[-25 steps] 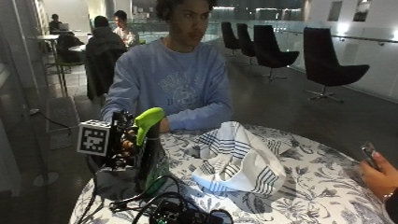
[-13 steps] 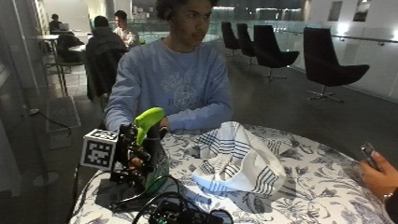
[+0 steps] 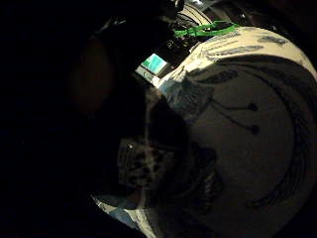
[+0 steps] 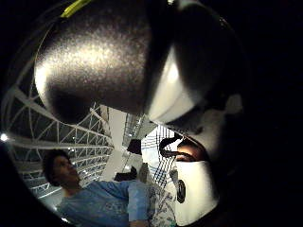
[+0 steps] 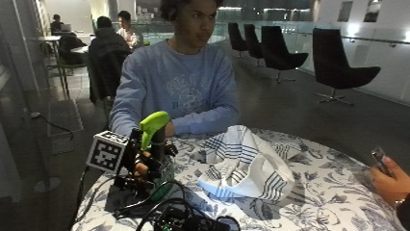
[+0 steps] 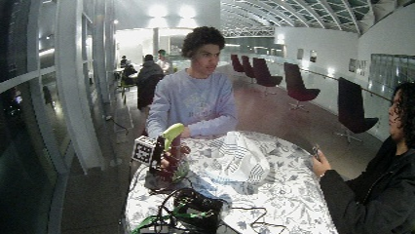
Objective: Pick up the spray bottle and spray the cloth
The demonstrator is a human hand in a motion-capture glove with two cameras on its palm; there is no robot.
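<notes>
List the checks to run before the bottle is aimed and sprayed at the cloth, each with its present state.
1. Gloved right hand grips the spray bottle: ok, its fingers wrap the bottle's body below the green head.
2. Bottle upright: ok, it stands near vertical by the table's edge.
3. Bottle clear of the table: cannot tell, its base is hidden behind the hand and cables.
4. Cloth within the line of spray: ok, the striped cloth lies bunched on the table beside the bottle, not touching it.
5. Nozzle pointing at the cloth: cannot tell.
6. Finger on the trigger: cannot tell, the trigger is hidden.
</notes>
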